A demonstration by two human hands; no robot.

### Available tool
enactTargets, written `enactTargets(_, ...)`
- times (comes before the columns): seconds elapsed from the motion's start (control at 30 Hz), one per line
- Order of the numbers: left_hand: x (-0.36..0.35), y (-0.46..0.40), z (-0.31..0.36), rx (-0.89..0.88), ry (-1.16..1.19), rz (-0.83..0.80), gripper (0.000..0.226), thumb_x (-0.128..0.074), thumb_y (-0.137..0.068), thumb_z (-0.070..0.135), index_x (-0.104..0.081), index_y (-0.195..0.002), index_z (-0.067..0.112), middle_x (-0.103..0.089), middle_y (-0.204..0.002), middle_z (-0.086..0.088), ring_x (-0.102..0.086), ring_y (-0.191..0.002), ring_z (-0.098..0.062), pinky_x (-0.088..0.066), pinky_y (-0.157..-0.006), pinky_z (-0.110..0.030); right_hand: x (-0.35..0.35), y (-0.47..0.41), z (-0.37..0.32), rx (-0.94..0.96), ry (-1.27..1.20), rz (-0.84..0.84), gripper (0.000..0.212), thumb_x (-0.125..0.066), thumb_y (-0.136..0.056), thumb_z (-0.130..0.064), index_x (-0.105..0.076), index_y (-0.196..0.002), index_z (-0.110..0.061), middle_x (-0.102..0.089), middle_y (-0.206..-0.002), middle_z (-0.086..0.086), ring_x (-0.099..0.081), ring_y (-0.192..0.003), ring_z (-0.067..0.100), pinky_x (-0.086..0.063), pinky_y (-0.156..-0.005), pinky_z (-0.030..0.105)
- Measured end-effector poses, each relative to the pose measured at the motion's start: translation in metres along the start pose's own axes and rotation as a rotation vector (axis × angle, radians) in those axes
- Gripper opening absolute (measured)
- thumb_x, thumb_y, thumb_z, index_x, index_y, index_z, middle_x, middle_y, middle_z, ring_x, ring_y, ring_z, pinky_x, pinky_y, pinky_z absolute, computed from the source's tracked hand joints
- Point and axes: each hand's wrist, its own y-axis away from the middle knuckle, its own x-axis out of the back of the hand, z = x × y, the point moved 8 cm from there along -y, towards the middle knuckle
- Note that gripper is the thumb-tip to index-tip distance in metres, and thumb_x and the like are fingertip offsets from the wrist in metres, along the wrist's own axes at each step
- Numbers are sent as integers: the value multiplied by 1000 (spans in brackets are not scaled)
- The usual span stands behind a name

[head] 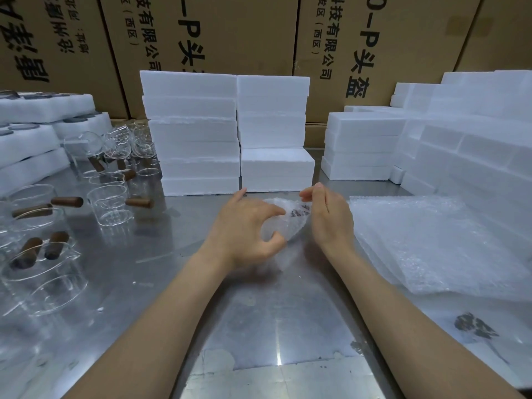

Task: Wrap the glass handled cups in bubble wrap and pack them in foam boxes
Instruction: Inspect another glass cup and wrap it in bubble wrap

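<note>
A glass cup wrapped in bubble wrap (290,223) lies on the steel table between my hands; its brown handle shows dimly through the wrap. My left hand (247,228) curls round the bundle's left side, thumb and forefinger on the wrap. My right hand (328,217) pinches the wrap's upper right edge with its fingertips. Several unwrapped glass cups with wooden handles (110,205) stand at the left. Closed white foam boxes (198,156) are stacked behind my hands.
A pile of bubble wrap sheets (437,243) lies to the right. More foam boxes (466,139) are heaped at the right and back right. Foam trays (31,139) sit at the far left. Cardboard cartons (218,36) form a wall behind the table.
</note>
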Motion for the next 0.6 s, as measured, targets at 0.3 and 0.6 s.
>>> enactTargets(0.3,-19,-14,-5,56,-112,-65,37,-43,-66,49,-59,-80,18,-45,-59,4,-52,-73,-26,-24,-65,-29,-6,1,4,-32,-34,-33,35,-32,-96,-30,-60,-76,-33,-60,-80,-17,-54,-84,7,-34,-69,24)
enactTargets(0.6,-23,-8,-6,57,120,-89,30,-37,-67,58,-35,-62,28,-46,-63,5,-41,-71,-17,-32,-58,-31,-6,-4,14,-99,-29,-72,26,-39,-92,-35,-62,-86,-24,-57,-73,-17,-55,-72,2,-36,-63,21)
